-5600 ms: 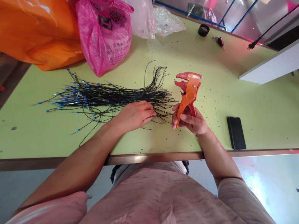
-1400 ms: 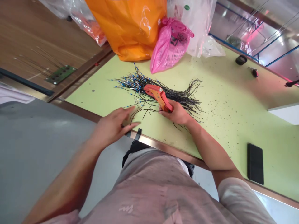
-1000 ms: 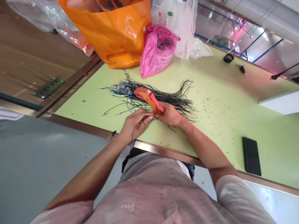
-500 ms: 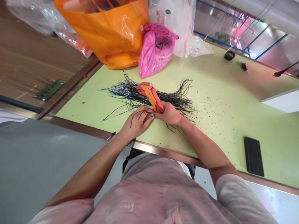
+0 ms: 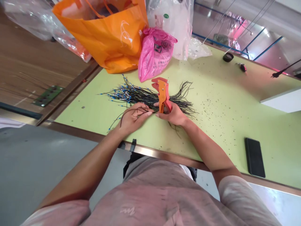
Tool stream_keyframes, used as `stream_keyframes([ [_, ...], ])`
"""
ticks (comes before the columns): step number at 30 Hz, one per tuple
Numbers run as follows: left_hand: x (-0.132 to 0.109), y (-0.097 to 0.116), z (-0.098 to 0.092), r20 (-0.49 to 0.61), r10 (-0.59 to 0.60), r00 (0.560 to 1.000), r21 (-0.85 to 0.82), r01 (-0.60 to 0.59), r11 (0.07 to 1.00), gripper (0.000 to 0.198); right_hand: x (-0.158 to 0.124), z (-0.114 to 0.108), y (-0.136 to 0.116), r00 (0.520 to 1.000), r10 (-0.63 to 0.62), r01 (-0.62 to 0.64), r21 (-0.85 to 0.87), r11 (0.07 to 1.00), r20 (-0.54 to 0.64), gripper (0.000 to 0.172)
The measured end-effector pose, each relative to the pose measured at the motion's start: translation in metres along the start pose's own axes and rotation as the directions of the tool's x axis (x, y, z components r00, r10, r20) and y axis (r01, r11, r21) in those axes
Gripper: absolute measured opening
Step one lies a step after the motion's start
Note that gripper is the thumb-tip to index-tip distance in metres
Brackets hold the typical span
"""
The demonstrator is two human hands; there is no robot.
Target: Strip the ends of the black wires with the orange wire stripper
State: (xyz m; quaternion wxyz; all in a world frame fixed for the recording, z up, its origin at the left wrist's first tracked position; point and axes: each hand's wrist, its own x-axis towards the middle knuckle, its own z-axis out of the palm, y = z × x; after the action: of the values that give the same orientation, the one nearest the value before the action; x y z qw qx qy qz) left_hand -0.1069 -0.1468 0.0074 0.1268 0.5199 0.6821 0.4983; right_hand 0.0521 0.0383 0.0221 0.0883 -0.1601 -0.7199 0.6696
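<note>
My right hand [image 5: 175, 114] is wrapped round the handles of a red and orange hand tool [image 5: 162, 94], whose jaws point away from me. Just left of it, my left hand [image 5: 134, 119] pinches a few thin black wires [image 5: 122, 116] that curve back over its fingers; one ends in a blue tip. Behind both hands lies a bundle of black wires [image 5: 145, 96], with blue tips at its left end and bare-looking ends spread to the right. The tool hides part of the bundle.
An orange bag [image 5: 110, 37], a pink bag [image 5: 156, 55] and clear plastic bags [image 5: 174, 28] stand at the back. Small dark scraps [image 5: 215, 110] dot the green tabletop [image 5: 237, 94]. A black phone [image 5: 255, 157] lies right, a tape roll [image 5: 228, 56] farther back.
The tool in my right hand has turned more upright and moved slightly right. My left hand has shifted left, with the held wires now reaching farther left over it.
</note>
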Motion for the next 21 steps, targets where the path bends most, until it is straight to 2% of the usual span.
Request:
stream_keyframes([
  [2,0.004,0.005,-0.003,-0.031,-0.024,0.999,-0.037,0.023,0.999,0.052,-0.003,0.002,-0.004,0.983,-0.076,0.036,-0.234,0.972,-0.165,0.061],
  [5,0.007,0.013,-0.003,-0.006,-0.132,0.991,-0.196,0.128,0.972,0.055,0.0,0.008,-0.007,0.966,-0.129,-0.022,-0.57,0.822,-0.224,0.062],
  [8,0.012,0.02,0.0,-0.017,-0.226,0.974,-0.384,0.203,0.901,0.048,0.008,0.013,-0.006,0.961,-0.057,-0.155,-0.698,0.699,-0.27,0.046],
  [10,0.021,0.025,0.0,-0.125,-0.312,0.942,-0.535,0.201,0.82,0.036,0.012,0.013,-0.003,0.946,-0.031,-0.219,-0.707,0.672,-0.322,0.036],
  [12,0.035,0.028,-0.007,-0.29,-0.437,0.851,-0.688,0.132,0.713,0.027,0.015,0.011,0.002,0.929,-0.03,-0.254,-0.694,0.674,-0.369,0.028],
  [14,0.053,0.029,-0.022,-0.425,-0.568,0.705,-0.792,0.013,0.61,0.032,0.016,0.008,0.005,0.912,-0.045,-0.269,-0.678,0.684,-0.408,0.021],
  [16,0.071,0.025,-0.043,-0.493,-0.647,0.582,-0.832,-0.097,0.547,0.038,0.016,0.005,0.008,0.898,-0.073,-0.266,-0.666,0.697,-0.435,0.016],
  [19,0.087,0.004,-0.077,-0.514,-0.702,0.493,-0.851,-0.189,0.49,0.039,0.015,0.002,0.011,0.888,-0.096,-0.245,-0.64,0.728,-0.45,0.013],
  [21,0.091,-0.018,-0.092,-0.535,-0.704,0.468,-0.84,-0.204,0.502,0.038,0.014,0.003,0.011,0.886,-0.106,-0.225,-0.62,0.752,-0.451,0.013],
])
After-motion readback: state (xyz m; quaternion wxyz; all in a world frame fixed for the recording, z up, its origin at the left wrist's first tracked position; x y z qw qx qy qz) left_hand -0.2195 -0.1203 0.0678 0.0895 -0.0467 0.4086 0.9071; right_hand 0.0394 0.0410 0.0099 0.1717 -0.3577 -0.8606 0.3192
